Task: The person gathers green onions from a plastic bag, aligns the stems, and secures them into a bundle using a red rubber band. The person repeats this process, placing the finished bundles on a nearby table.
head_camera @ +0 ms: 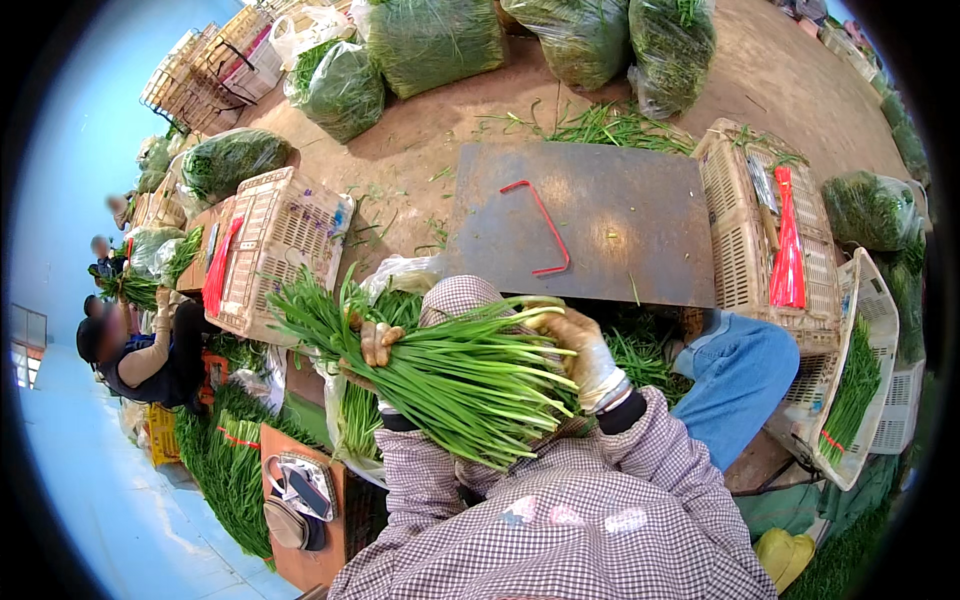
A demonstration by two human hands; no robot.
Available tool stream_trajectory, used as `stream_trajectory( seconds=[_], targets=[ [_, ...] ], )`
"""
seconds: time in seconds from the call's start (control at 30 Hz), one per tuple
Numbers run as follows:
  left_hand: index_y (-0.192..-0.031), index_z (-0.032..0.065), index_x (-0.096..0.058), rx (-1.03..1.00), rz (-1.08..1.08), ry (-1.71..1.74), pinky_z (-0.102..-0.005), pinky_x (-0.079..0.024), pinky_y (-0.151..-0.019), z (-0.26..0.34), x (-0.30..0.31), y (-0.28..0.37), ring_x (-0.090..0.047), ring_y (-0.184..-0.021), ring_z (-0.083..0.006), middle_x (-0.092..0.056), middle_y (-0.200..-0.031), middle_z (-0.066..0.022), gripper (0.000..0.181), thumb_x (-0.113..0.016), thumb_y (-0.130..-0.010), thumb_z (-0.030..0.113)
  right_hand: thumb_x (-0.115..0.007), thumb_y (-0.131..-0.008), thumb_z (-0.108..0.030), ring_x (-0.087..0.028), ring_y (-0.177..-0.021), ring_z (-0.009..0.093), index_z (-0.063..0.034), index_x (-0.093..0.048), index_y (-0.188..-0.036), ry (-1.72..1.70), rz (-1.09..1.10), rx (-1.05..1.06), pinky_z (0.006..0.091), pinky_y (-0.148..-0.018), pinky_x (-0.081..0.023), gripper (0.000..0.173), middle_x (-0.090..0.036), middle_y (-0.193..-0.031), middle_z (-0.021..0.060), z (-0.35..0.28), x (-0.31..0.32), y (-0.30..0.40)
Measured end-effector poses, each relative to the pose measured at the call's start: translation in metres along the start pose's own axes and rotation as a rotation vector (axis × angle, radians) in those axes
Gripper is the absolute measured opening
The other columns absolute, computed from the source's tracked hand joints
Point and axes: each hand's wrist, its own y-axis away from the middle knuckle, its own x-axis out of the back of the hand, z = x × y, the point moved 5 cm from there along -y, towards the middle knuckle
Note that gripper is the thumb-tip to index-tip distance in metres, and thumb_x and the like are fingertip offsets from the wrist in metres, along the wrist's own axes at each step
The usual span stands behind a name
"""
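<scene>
A thick bunch of garlic chives [465, 382] lies across my lap, leafy tips to the left and pale stem ends to the right. My gloved left hand [380, 343] is wrapped around it near the leafy part, with fingertips showing on top. At the pale ends, my gloved right hand [581, 349] has its fingers curled on a few stems; part of its grip is hidden. Beyond my knees is a metal-topped table [637, 202], bearing a red bent rod [551, 225]. An open bag of chives [358, 420] stands beside my left forearm.
Plastic crates [292, 240] [724, 202] flank the table, with red tie strips [223, 266] [787, 247] on top. A white crate [889, 330] at right holds a tied bunch. Stuffed bags [435, 45] stand behind. A co-worker [142, 352] sits at left, near a stool [300, 547] bearing a phone.
</scene>
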Motion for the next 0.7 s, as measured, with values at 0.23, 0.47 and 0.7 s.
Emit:
stream_trajectory(
  seconds=[0.23,0.47,0.7],
  targets=[
    [-0.152,-0.0061,-0.038,-0.107,0.116,0.049,-0.0357,-0.046,-0.105,0.012,0.023,0.012,-0.050,-0.075,-0.0158,-0.047,-0.079,-0.0021,0.065,-0.062,-0.098,0.020,-0.056,-0.105,-0.028,-0.064,-0.115,0.025,0.0008,-0.071,-0.113,0.678,-0.155,0.076,0.0390,-0.108,-0.047,0.033,-0.069,-0.125,0.0140,0.010,0.112,0.002],
    [-0.151,-0.0052,-0.039,-0.059,0.131,0.043,-0.0364,-0.046,-0.105,0.000,0.029,0.003,-0.047,-0.073,-0.0142,-0.045,-0.078,-0.0003,0.065,-0.064,-0.097,0.020,-0.064,-0.101,-0.027,-0.056,-0.126,0.020,0.0002,-0.057,-0.141,0.557,-0.334,0.094,0.0339,-0.109,-0.042,0.049,-0.060,-0.140,0.0116,0.017,0.018,0.027],
    [-0.150,-0.0040,-0.042,-0.051,0.167,-0.008,-0.0360,-0.046,-0.105,-0.007,0.027,0.003,-0.048,-0.072,-0.0146,-0.045,-0.077,-0.0006,0.062,-0.062,-0.097,0.021,-0.063,-0.101,-0.024,-0.052,-0.075,0.006,-0.0027,-0.065,-0.126,0.131,0.029,-0.009,0.0224,-0.067,-0.044,0.033,-0.059,-0.086,-0.0019,0.018,0.055,0.057]
  ],
)
